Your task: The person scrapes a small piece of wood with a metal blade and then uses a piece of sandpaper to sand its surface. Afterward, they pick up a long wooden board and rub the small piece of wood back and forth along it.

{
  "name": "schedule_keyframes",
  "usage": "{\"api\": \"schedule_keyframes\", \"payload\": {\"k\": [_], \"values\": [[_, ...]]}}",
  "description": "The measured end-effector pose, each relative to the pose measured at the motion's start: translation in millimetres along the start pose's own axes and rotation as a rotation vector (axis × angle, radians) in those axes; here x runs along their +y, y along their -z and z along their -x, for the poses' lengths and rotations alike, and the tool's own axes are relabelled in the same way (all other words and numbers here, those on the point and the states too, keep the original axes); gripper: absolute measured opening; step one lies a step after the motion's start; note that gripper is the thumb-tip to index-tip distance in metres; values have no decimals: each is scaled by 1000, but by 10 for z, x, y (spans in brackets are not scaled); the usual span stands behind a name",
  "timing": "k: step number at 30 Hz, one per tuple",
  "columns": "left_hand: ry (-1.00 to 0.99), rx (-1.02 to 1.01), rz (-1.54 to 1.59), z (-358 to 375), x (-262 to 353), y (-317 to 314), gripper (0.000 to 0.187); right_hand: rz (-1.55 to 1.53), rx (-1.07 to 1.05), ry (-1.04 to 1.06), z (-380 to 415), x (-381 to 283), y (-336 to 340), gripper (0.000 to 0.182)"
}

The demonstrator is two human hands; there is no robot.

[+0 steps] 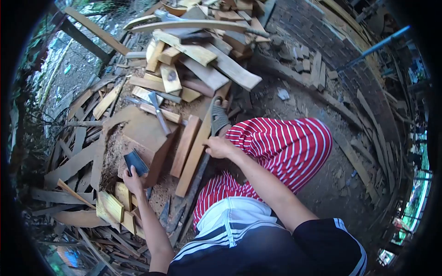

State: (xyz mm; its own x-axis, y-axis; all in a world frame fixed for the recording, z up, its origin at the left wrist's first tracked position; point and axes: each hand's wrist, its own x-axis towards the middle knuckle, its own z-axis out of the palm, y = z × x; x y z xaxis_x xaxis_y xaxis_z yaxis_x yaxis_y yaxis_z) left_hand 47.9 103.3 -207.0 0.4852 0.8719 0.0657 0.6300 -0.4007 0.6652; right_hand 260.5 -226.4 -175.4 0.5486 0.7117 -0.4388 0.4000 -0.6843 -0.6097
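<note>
My left hand is closed around a dark, flat rectangular object, held at the near edge of a big wooden block. Its exact kind I cannot make out. My right hand has its fingers curled beside a long wooden plank; what they grip, if anything, is hidden. Parallel to that plank lies a shorter wooden piece. On top of the block rests a long tool with a grey metal blade. My sandalled foot is by the plank's far end.
A heap of cut boards rises ahead. Scrap slats cover the ground at left, and short yellowish offcuts lie below my left hand. To the right, a long beam runs along the dirt floor near brick paving.
</note>
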Motion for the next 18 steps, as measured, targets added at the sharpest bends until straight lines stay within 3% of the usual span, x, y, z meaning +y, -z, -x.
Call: {"api": "schedule_keyframes", "payload": {"k": [2,5,10,15,18], "values": [[56,-58,-68,31,71,40,34,-13,38,-11,86,93,-52,32],[-17,50,-102,61,80,-37,34,37,-38,16,242,-50,113,37],[82,111,-331,166,216,-86,38,49,-5,74,450,-98,312,37],[48,128,-325,186,175,-100,41,-75,220,179,454,209,171,29],[-2,148,-222,191,49,-93,40,-90,215,223,373,241,241,19]]}}
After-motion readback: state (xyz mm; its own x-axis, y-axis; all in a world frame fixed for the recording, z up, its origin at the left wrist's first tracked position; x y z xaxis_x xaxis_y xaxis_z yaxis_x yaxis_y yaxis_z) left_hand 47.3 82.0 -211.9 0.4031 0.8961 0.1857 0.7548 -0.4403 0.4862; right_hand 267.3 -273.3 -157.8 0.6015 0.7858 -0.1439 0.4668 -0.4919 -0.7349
